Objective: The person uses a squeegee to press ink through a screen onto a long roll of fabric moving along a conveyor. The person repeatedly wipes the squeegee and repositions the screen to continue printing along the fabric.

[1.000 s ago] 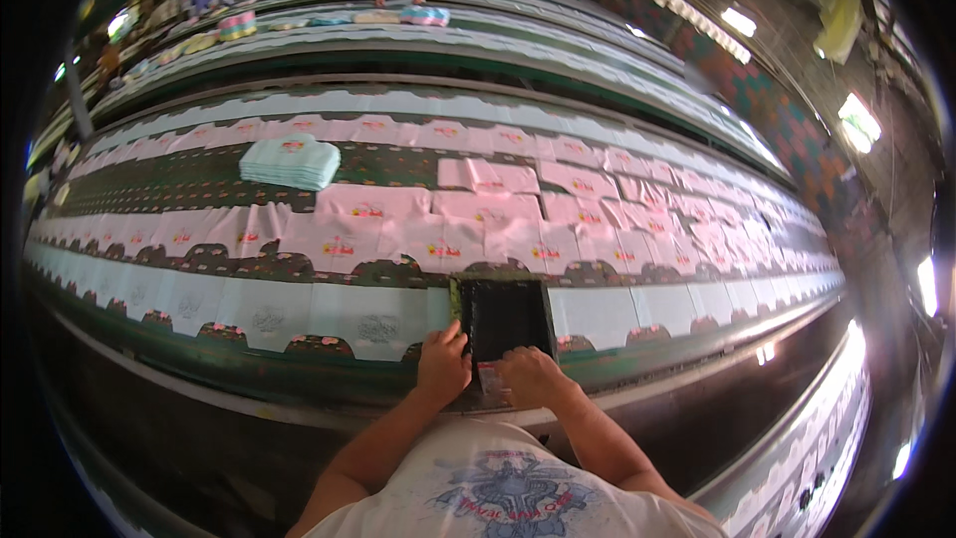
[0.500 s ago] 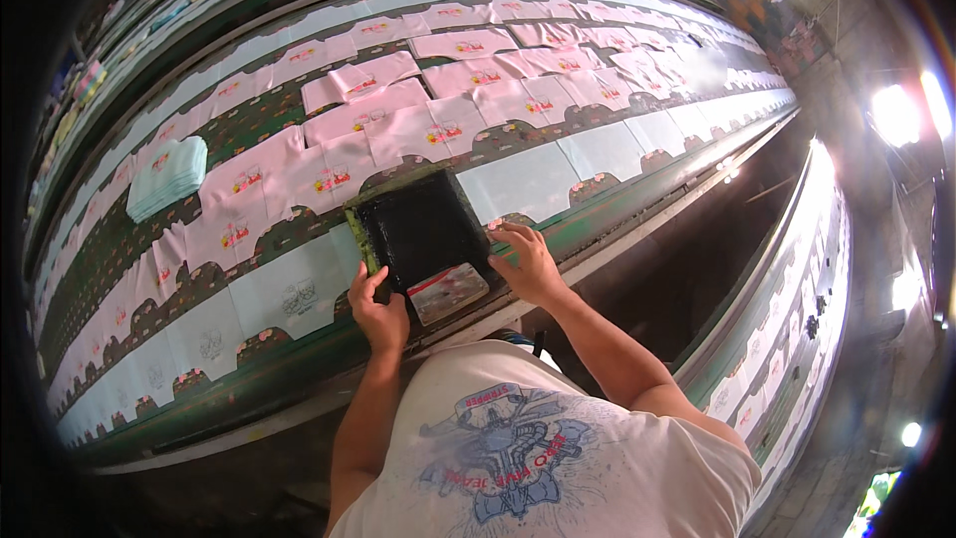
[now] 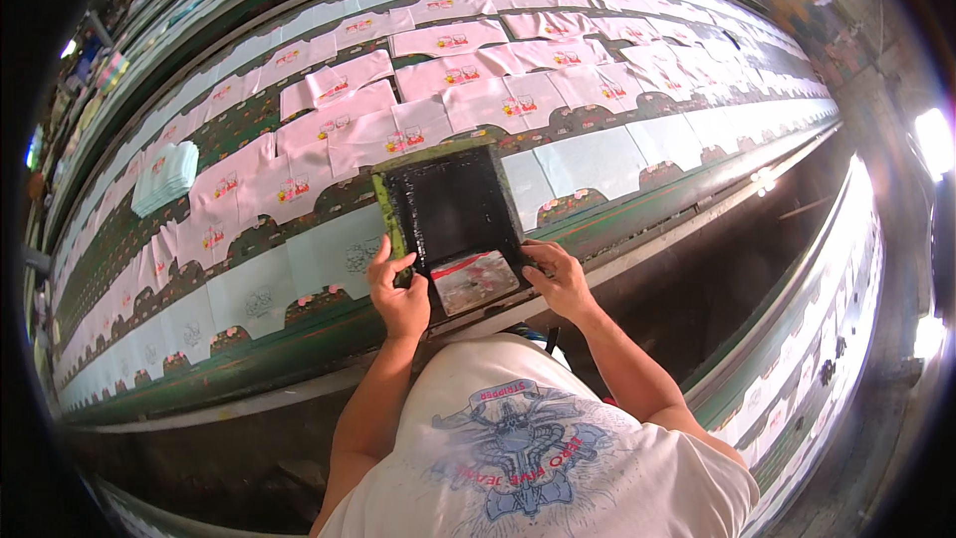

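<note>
Both my hands hold a screen-printing frame (image 3: 438, 152) by its sides, close to the near end. Its rim is stained yellow-green and its inside is wet with black ink. My left hand (image 3: 400, 291) grips the left side, thumb toward the rim; my right hand (image 3: 560, 281) has its fingers bent round the right side. In the frame's near end lies a silvery flat piece (image 3: 475, 282) with a red strip. The frame is over the near row of pale blue cloth pieces; whether it touches them I cannot tell. Left of it, a pale cloth (image 3: 259, 302) bears a dark line print.
Rows of pink cloths (image 3: 408, 127) with coloured prints cover the long green table (image 3: 329, 317). A folded pale green stack (image 3: 165, 179) lies at the left. Beyond a dark gap on the right runs another table (image 3: 787, 389) with printed cloths.
Both hands have carried the frame rightward along the near row. Another dark line print now shows beside my left hand. The head view has shifted a little too.
</note>
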Action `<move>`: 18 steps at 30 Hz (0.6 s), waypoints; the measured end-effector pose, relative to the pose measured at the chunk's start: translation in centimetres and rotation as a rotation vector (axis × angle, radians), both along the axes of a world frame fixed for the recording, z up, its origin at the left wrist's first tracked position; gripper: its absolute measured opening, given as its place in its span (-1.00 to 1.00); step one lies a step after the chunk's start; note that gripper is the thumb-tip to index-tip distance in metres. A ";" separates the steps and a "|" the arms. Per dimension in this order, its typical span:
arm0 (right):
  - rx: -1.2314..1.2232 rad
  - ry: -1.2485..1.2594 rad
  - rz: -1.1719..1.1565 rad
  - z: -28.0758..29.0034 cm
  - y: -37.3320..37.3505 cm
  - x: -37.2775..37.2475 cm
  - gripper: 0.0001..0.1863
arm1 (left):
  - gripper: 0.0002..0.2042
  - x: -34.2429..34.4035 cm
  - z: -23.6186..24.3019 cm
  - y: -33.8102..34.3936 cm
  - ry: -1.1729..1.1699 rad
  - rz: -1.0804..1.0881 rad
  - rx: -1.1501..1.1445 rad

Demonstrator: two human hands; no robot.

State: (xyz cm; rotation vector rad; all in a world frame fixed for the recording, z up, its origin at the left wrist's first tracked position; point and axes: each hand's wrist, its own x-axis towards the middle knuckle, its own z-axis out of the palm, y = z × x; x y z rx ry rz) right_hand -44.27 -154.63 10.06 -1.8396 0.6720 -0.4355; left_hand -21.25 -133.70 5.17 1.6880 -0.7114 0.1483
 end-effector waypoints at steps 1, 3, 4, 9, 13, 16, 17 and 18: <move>0.024 -0.002 -0.002 -0.1 -1.5 -0.9 -0.51 | -0.68 -0.9 -0.5 -1.4 0.019 0.006 0.006; -0.035 0.035 0.030 0.6 -4.2 -2.5 -0.50 | -0.69 -2.7 -1.2 -3.9 0.103 0.026 -0.003; -0.060 0.051 0.051 1.1 -5.2 -3.0 -0.49 | -0.69 -3.4 -1.7 -4.8 0.145 0.036 -0.035; -0.036 0.016 0.121 0.0 -9.1 -5.6 -0.46 | -0.72 -5.3 -1.6 -7.1 0.237 0.022 -0.025; 0.016 0.014 0.127 -0.3 -10.4 -5.9 -0.50 | -0.73 -5.9 -2.1 -7.6 0.367 0.001 -0.088; -0.282 0.021 0.174 1.1 -10.4 -5.2 -0.54 | -0.73 -5.8 -2.8 -7.8 0.411 -0.002 -0.146; -0.494 0.000 0.227 2.1 -9.9 -4.8 -0.54 | -0.74 -5.8 -2.8 -7.8 0.450 0.013 -0.135; -0.714 -0.022 0.273 2.9 -9.5 -4.5 -0.55 | -0.75 -5.7 -2.7 -7.8 0.434 0.026 -0.105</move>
